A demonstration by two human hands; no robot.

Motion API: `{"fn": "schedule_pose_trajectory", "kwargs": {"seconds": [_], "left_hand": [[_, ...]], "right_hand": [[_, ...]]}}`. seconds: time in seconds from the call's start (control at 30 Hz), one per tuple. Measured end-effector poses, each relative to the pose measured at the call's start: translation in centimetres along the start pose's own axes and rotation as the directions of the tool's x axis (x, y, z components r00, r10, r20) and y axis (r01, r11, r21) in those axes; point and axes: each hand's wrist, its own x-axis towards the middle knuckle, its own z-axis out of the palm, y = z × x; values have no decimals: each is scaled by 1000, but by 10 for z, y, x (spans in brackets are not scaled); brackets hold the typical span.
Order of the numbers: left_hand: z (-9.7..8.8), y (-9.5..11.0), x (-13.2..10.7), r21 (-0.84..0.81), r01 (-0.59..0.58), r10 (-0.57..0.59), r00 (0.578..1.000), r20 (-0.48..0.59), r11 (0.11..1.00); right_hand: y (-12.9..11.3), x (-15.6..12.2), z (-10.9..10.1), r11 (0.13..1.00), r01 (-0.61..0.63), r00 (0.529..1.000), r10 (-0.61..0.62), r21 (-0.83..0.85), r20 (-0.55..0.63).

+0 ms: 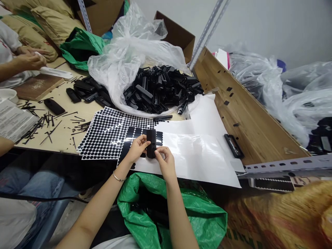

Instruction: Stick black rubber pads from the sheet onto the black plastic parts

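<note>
Both hands hold an oblong black plastic part (151,138) with a textured face, upright above the sticker sheets. My left hand (137,148) pinches its left edge between thumb and fingers. At the lower right edge, my right hand (166,162) has its fingers closed on the same part. Beneath it lies a white backing sheet with black oblong stickers (129,133), some places on it bare. To the left are stacked sheets of round black dots (100,133). A glossy white sheet (197,152) spreads to the right.
Behind the sheets, black plastic parts (160,90) are heaped in a clear plastic bag (121,69). An open green sack (202,221) stands below the table edge. A wooden board (249,114) borders the right side. A co-worker's hands (31,60) are at upper left, near scattered black strips (46,121).
</note>
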Motion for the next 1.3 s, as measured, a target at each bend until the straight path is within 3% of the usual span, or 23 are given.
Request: {"fn": "schedule_pose_trajectory", "kwargs": {"seconds": [0.13, 0.3, 0.7, 1.3], "left_hand": [[0, 0, 1, 3, 4, -4, 1000, -10, 1000], [-2, -3, 2, -11, -19, 19, 1000, -14, 1000], [-1, -2, 1, 2, -11, 11, 1000, 3, 1000], [0, -1, 2, 62, -20, 19, 1000, 18, 998]], "right_hand": [[0, -1, 0, 999, -23, 1000, 23, 45, -7], [4, -5, 0, 963, -139, 990, 140, 232, 13], [4, -1, 0, 988, -104, 995, 102, 112, 22], [5, 0, 0, 992, -103, 995, 102, 74, 23]]}}
